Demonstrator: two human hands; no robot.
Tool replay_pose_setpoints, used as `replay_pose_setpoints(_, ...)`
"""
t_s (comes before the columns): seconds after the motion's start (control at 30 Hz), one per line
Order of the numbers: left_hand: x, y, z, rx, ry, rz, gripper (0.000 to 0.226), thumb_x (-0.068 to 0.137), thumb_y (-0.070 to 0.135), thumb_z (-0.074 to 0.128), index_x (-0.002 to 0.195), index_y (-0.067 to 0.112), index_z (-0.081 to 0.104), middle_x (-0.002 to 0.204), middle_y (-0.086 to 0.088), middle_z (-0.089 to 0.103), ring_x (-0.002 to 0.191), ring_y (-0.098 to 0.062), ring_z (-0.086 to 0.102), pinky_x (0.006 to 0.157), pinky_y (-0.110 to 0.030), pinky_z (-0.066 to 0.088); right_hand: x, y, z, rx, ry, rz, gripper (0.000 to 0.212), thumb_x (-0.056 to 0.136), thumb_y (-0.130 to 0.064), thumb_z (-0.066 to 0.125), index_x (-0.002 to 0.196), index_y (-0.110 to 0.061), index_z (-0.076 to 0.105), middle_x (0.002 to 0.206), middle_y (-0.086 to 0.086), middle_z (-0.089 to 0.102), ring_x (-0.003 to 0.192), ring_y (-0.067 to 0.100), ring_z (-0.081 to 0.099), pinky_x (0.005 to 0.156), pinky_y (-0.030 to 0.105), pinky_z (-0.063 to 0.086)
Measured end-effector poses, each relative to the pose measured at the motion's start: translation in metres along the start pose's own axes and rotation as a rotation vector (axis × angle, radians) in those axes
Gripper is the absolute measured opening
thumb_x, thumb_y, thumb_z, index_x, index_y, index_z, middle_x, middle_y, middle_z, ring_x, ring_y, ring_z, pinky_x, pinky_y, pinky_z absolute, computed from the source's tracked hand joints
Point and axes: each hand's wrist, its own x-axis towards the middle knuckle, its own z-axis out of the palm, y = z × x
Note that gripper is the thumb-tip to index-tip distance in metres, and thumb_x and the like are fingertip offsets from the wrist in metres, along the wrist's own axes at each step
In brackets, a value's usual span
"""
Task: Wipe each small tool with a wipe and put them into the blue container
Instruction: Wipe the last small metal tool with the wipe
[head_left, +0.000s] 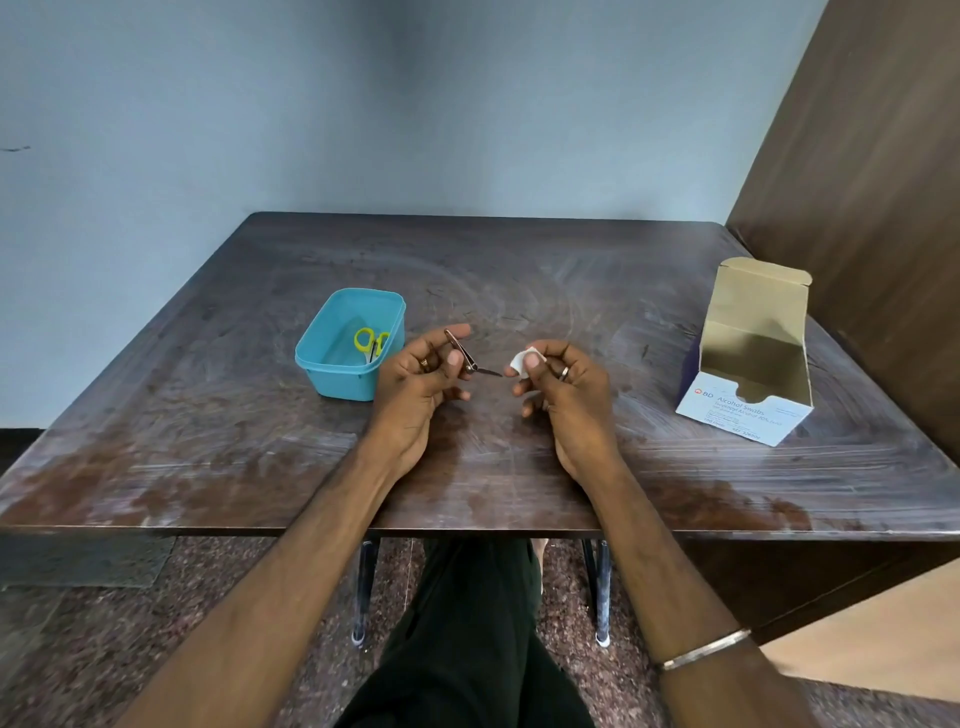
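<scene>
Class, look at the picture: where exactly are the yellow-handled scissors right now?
In the head view, the yellow-handled scissors lie inside the blue container, left of centre on the table, just left of the left hand.

swab box (744, 410) front: "BD", "Alcohol Swabs"

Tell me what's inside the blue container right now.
Inside the blue container lies one pair of small scissors with yellow-green handles, on the floor toward its right side. The near wall hides a strip of the floor behind it, so anything lying there cannot be seen.
</scene>
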Motion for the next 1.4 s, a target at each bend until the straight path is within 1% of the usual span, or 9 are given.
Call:
replay_pose_setpoints(0.13,-0.0009,-0.0014,0.0022,0.083,-0.025,0.018,0.032,0.088,-0.001,0.064,0.116,0.015,0.069,0.078,0.003,0.064,0.077,-0.008,0.059,0.062,-0.022,0.052,-0.0027,-0.0004,-0.0013,-0.098,-0.096,-0.042,0.011,0.093,-0.006,0.068,0.09,-0.016,0.071,0.084,0.001,0.071,0.074,0.01,0.059,0.054,0.027,0.045)
replay_pose_setpoints(0.3,-0.0015,-0.0033,0.0055,0.162,-0.014,0.029,0.021,0.082,-0.007,0.068,0.095,0.009,0.073,0.081,0.001,0.075,0.074,-0.007,0.066,0.062,-0.021,0.052,-0.0027,-0.0005,-0.0012,-0.218,-0.204,-0.102,0.009,0.087,-0.007,0.074,0.087,-0.016,0.073,0.083,-0.003,0.073,0.076,0.007,0.062,0.063,0.017,0.046)
replay_pose_setpoints(0.5,-0.0021,-0.0033,0.0043,0.183,-0.048,0.029,0.022,0.082,-0.011,0.066,0.091,0.008,0.074,0.08,-0.002,0.076,0.074,-0.012,0.068,0.064,-0.022,0.055,-0.0041,0.0003,0.0016,-0.215,-0.207,-0.079,0.009,0.083,-0.001,0.077,0.088,-0.005,0.07,0.076,0.001,0.069,0.065,0.001,0.062,0.058,0.012,0.046)
replay_pose_setpoints(0.63,-0.0026,-0.0043,0.0053,0.227,-0.062,0.036,0.027,0.078,-0.011,0.07,0.083,0.015,0.077,0.078,-0.007,0.075,0.073,-0.02,0.065,0.065,-0.023,0.055,-0.0028,0.0028,0.0016,-0.214,-0.165,-0.073,0.008,0.086,-0.007,0.077,0.087,-0.007,0.069,0.076,0.005,0.07,0.065,0.008,0.061,0.054,0.021,0.046)
replay_pose_setpoints(0.8,-0.0053,-0.0026,0.0082,0.236,-0.073,0.034,0.022,0.077,-0.012,0.071,0.086,0.007,0.076,0.076,-0.012,0.074,0.069,-0.021,0.064,0.064,-0.023,0.054,-0.0003,0.0066,0.0001,-0.201,-0.127,-0.077,0.011,0.086,-0.011,0.078,0.087,-0.008,0.068,0.082,0.019,0.071,0.069,0.02,0.061,0.051,0.027,0.045)
replay_pose_setpoints(1.0,-0.004,-0.0034,0.0056,0.237,-0.031,0.04,0.032,0.078,-0.014,0.068,0.081,0.017,0.077,0.075,-0.003,0.075,0.069,-0.014,0.067,0.063,-0.023,0.055,-0.0028,0.002,0.0006,-0.184,-0.188,-0.067,0.01,0.084,-0.004,0.077,0.088,0.0,0.068,0.071,-0.002,0.069,0.062,0.006,0.06,0.052,0.018,0.045)
replay_pose_setpoints(1.2,-0.0058,-0.0026,0.0074,0.266,-0.073,0.05,0.03,0.077,-0.011,0.072,0.083,0.017,0.079,0.077,-0.009,0.074,0.07,-0.023,0.062,0.066,-0.028,0.054,-0.0029,0.0039,0.001,-0.202,-0.129,-0.057,0.008,0.088,-0.011,0.076,0.088,-0.012,0.068,0.077,0.005,0.071,0.07,0.018,0.061,0.052,0.024,0.045)
replay_pose_setpoints(1.33,-0.0066,-0.0018,0.0077,0.268,-0.081,0.037,0.025,0.079,-0.009,0.07,0.091,0.013,0.077,0.077,-0.011,0.073,0.06,-0.019,0.062,0.063,-0.028,0.054,-0.0029,0.0036,0.0011,-0.197,-0.134,-0.068,0.008,0.089,-0.013,0.075,0.087,-0.017,0.068,0.08,0.003,0.072,0.068,0.015,0.06,0.052,0.025,0.045)
replay_pose_setpoints(1.4,-0.0078,-0.0008,0.0087,0.282,-0.092,0.038,0.024,0.082,-0.007,0.069,0.099,0.008,0.076,0.082,-0.012,0.075,0.063,-0.019,0.065,0.064,-0.027,0.055,-0.0026,0.0039,0.0014,-0.19,-0.123,-0.072,0.007,0.089,-0.013,0.075,0.088,-0.016,0.068,0.08,0.003,0.072,0.064,0.011,0.058,0.051,0.025,0.045)
